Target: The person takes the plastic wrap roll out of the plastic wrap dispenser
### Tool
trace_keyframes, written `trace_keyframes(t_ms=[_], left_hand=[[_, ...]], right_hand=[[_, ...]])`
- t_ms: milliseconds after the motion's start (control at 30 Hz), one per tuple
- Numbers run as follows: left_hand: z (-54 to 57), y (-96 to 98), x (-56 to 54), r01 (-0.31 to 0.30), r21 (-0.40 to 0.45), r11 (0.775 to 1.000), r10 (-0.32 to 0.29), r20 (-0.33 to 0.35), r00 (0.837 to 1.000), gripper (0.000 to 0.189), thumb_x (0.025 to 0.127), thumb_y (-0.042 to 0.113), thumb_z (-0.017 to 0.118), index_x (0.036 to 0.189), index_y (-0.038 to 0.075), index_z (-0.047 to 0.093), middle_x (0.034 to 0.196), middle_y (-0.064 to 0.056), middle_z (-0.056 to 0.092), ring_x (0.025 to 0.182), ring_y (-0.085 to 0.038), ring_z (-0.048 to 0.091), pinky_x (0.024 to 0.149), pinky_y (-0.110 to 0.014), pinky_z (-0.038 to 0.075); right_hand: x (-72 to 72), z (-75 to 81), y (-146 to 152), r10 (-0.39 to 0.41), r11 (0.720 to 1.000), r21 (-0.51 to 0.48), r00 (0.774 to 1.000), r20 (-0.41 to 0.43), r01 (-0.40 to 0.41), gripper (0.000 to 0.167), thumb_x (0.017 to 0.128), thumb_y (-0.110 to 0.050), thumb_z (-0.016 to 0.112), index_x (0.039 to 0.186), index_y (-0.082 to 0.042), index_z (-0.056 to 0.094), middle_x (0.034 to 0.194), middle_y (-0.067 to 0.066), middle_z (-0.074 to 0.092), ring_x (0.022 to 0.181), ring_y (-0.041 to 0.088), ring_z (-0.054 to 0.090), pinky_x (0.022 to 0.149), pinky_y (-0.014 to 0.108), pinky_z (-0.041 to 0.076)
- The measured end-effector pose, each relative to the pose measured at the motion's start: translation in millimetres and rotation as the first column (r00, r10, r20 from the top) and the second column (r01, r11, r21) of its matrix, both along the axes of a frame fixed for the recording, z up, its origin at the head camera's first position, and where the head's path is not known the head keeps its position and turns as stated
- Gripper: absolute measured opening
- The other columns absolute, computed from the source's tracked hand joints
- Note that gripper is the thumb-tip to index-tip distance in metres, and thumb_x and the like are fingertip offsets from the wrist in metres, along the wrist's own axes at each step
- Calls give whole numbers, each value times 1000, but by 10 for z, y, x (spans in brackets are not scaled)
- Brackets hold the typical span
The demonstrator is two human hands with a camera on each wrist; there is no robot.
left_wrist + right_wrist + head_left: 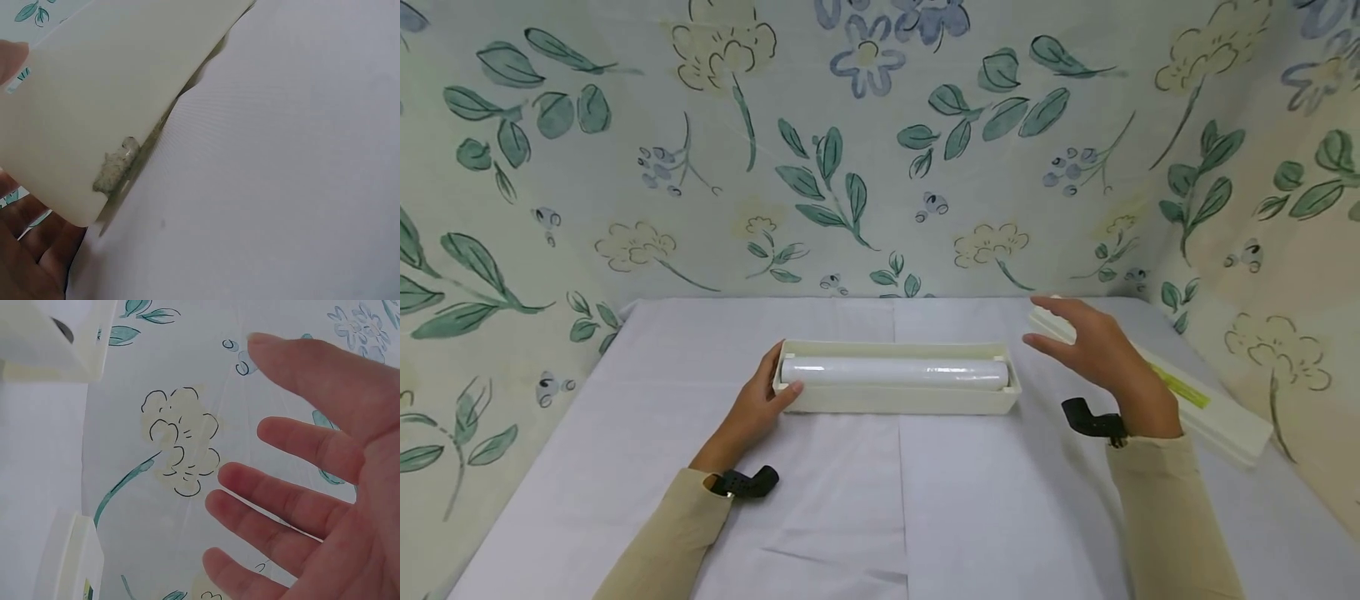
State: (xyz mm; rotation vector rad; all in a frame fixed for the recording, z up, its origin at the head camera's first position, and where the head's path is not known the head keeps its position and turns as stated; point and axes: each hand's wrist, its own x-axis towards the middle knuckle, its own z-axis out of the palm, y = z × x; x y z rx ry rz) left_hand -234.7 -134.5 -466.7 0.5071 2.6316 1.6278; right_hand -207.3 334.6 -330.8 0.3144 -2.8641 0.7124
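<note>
A long cream plastic box (895, 402) lies across the middle of the white-covered table, with a shiny roll of plastic wrap (895, 373) inside. My left hand (751, 412) grips its left end, thumb over the near rim and fingers behind the end wall. In the left wrist view the front wall (106, 81) fills the upper left, with a rough greyish lump (117, 169) near its lower edge. To the right, my right hand (1097, 354) hovers with fingers spread and nothing in them. Beneath that hand lies a long white lid (1225, 421), partly hidden by it.
The lid carries a yellow label (1182, 388) and lies slanted along the table's right side. A white cloth (835, 500) covers the table, creased down the middle. Floral fabric (880, 167) hangs behind and at both sides.
</note>
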Motion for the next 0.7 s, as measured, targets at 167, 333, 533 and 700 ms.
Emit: trace_keyframes(t_ms=[167,333,533,700], left_hand=[[1,5,18,-4,3,1000,4,0,1000,80,95,43,58,156,22,9,157,-8,24,141,-30,28,112,-53,25],[9,12,7,0,0,1000,0,2,1000,81,95,43,58,156,23,9,157,-9,24,141,-31,28,111,-54,26],[58,3,19,4,4,1000,-4,4,1000,79,96,38,57,156,19,9,157,-11,23,141,-32,27,112,-54,25],[17,8,13,10,5,1000,-10,7,1000,79,96,36,57,156,18,8,157,-13,23,141,-35,27,111,-55,25]], right_hand=[[12,-13,-19,22,1000,3,999,-24,-22,66,87,-34,72,143,-11,46,145,19,44,134,40,36,103,62,34],[-5,-29,-59,48,999,7,998,-48,-48,64,87,-35,72,142,-10,48,144,17,46,134,39,37,103,61,34],[-39,-38,-141,68,998,14,997,-45,-67,64,88,-32,72,142,-10,48,144,16,46,134,37,39,103,58,36],[-33,-92,-181,96,995,40,994,-47,-94,65,87,-30,73,143,-9,47,144,17,47,132,39,41,101,59,38]])
